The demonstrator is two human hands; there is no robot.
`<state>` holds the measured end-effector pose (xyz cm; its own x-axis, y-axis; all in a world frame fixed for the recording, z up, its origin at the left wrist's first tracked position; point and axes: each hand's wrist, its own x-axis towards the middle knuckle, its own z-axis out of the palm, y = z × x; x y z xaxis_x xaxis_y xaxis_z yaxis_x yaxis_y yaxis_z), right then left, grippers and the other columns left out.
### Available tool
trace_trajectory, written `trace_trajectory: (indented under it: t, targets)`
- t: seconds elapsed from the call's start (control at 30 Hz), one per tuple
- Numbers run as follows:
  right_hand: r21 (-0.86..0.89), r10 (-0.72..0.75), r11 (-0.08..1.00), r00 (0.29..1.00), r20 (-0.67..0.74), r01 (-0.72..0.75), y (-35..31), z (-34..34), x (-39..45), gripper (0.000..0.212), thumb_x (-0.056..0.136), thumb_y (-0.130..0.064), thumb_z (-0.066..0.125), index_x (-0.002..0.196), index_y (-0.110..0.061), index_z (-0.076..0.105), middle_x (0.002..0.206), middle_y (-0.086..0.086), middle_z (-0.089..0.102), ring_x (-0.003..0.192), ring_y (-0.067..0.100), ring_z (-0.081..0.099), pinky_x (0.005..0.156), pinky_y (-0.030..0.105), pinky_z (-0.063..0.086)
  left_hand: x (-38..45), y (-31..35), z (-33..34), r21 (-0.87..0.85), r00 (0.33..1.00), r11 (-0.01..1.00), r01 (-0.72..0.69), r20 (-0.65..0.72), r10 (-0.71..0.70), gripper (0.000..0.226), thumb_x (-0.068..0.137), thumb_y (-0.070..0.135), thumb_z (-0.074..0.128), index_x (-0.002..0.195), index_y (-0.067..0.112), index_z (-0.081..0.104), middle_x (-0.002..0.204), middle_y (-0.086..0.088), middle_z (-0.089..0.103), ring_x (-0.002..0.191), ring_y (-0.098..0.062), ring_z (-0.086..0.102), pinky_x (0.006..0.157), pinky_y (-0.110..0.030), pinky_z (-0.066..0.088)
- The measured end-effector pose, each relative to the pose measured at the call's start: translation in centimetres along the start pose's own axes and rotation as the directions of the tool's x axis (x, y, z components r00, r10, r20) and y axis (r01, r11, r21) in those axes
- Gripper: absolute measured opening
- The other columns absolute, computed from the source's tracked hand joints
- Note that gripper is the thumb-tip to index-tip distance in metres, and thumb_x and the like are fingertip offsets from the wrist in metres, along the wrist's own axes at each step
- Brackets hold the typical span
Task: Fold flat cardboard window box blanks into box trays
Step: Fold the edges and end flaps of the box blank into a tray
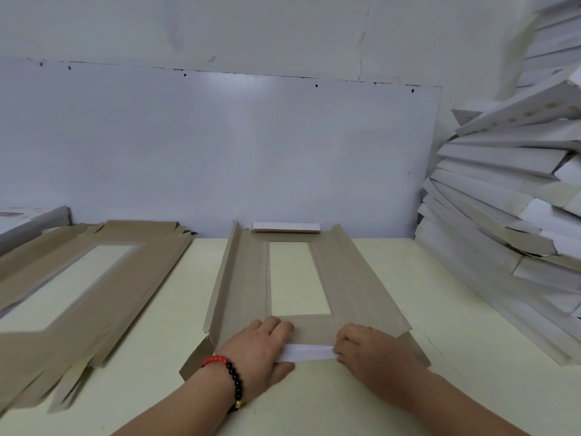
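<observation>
A brown cardboard window box blank (339,278) lies in front of me on the pale table (424,309), its long side walls folded up and its far flap (286,227) turned over to show white. At the near end, both hands fold the near flap (306,352), white side up. My left hand (261,350), with a red and black bead bracelet, holds the flap's left end, thumb under and fingers on top. My right hand (367,350) grips the flap's right end with curled fingers.
A pile of flat brown window blanks (94,287) lies at the left. A tall leaning stack of folded white trays (509,196) fills the right side. A grey wall panel (220,146) stands right behind the table.
</observation>
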<state>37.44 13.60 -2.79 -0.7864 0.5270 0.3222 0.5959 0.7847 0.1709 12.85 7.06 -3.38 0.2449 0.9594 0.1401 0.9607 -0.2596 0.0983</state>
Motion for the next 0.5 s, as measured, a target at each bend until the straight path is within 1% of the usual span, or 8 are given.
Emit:
trace_trajectory:
  t: [0.03, 0.07, 0.13, 0.23, 0.3, 0.37, 0.43, 0.5]
  targets:
    - [-0.032, 0.006, 0.999, 0.999, 0.036, -0.005, 0.2, 0.2, 0.2, 0.014, 0.076, -0.028, 0.078, 0.075, -0.027, 0.064, 0.081, -0.009, 0.057, 0.060, 0.007, 0.055, 0.051, 0.018, 0.046, 0.2, 0.0, -0.4, -0.003, 1.000, 1.000, -0.012, -0.016, 0.011, 0.040, 0.095, 0.042, 0.041, 0.130, 0.022, 0.038, 0.131, 0.005, 0.040, 0.110, -0.021, 0.049, 0.089, -0.035, 0.045]
    - [-0.077, 0.002, 0.997, 0.995, 0.098, 0.005, 0.4, 0.3, 0.6, 0.007, 0.084, -0.020, 0.067, 0.083, -0.023, 0.062, 0.090, -0.004, 0.057, 0.069, 0.012, 0.057, 0.057, 0.022, 0.049, 0.4, -0.1, -0.8, -0.001, 1.000, 1.000, -0.018, -0.018, 0.018, 0.032, 0.096, 0.037, 0.039, 0.122, 0.020, 0.043, 0.129, 0.004, 0.041, 0.107, -0.022, 0.051, 0.086, -0.036, 0.046]
    - [-0.096, 0.017, 0.995, 0.981, 0.192, 0.002, 0.8, 0.4, 1.0, 0.019, 0.095, -0.009, 0.041, 0.097, -0.018, 0.057, 0.106, 0.003, 0.053, 0.089, 0.021, 0.056, 0.073, 0.032, 0.050, 0.8, -0.4, -1.4, -0.011, 1.000, 1.000, -0.009, -0.007, 0.009, 0.028, 0.099, 0.034, 0.036, 0.114, 0.017, 0.051, 0.133, 0.005, 0.041, 0.107, -0.021, 0.053, 0.087, -0.034, 0.047]
    - [-0.075, -0.014, 0.997, 0.993, 0.113, 0.023, 0.7, 0.2, 1.6, 0.021, 0.097, -0.016, 0.044, 0.089, -0.019, 0.063, 0.096, -0.001, 0.058, 0.088, 0.016, 0.055, 0.075, 0.028, 0.047, 1.3, -0.9, -1.4, -0.034, 0.998, 0.998, 0.054, 0.040, -0.053, 0.035, 0.101, 0.037, 0.032, 0.110, 0.019, 0.060, 0.140, 0.009, 0.038, 0.119, -0.015, 0.047, 0.096, -0.032, 0.044]
    - [-0.020, 0.034, 0.999, 0.989, 0.146, -0.031, 0.2, 0.8, 1.6, 0.030, 0.103, -0.027, 0.031, 0.103, -0.019, 0.060, 0.109, 0.000, 0.053, 0.100, 0.018, 0.051, 0.086, 0.030, 0.039, 1.5, -1.1, -0.9, -0.011, 0.993, 0.997, 0.078, 0.095, -0.076, 0.039, 0.101, 0.038, 0.030, 0.114, 0.018, 0.062, 0.143, 0.006, 0.038, 0.128, -0.014, 0.037, 0.104, -0.033, 0.040]
    - [0.024, 0.117, 0.992, 0.984, 0.138, -0.122, -0.1, 1.4, 1.5, 0.032, 0.103, -0.030, 0.027, 0.111, -0.021, 0.057, 0.120, -0.004, 0.048, 0.106, 0.018, 0.050, 0.093, 0.029, 0.033, 1.4, -1.1, -0.2, 0.021, 0.990, 0.995, 0.093, 0.104, -0.095, 0.041, 0.102, 0.037, 0.029, 0.119, 0.017, 0.060, 0.144, 0.002, 0.038, 0.134, -0.016, 0.029, 0.109, -0.034, 0.034]
    - [0.052, 0.166, 0.984, 0.981, 0.103, -0.172, -0.9, 1.2, 1.3, 0.029, 0.097, -0.021, 0.035, 0.115, -0.024, 0.058, 0.131, -0.008, 0.044, 0.108, 0.016, 0.051, 0.099, 0.027, 0.031, 1.5, -0.8, 0.7, 0.034, 0.993, 0.995, 0.096, 0.061, -0.098, 0.038, 0.102, 0.036, 0.028, 0.121, 0.018, 0.056, 0.147, 0.001, 0.035, 0.137, -0.018, 0.024, 0.111, -0.034, 0.030]
    - [0.079, 0.187, 0.979, 0.981, 0.043, -0.190, -2.3, 1.4, 1.5, 0.033, 0.088, -0.017, 0.047, 0.116, -0.026, 0.061, 0.135, -0.009, 0.049, 0.106, 0.016, 0.058, 0.100, 0.025, 0.038, 1.6, 0.1, 1.5, 0.010, 0.996, 0.996, 0.090, 0.021, -0.090, 0.033, 0.101, 0.031, 0.029, 0.124, 0.019, 0.048, 0.149, 0.001, 0.031, 0.140, -0.018, 0.020, 0.114, -0.033, 0.023]
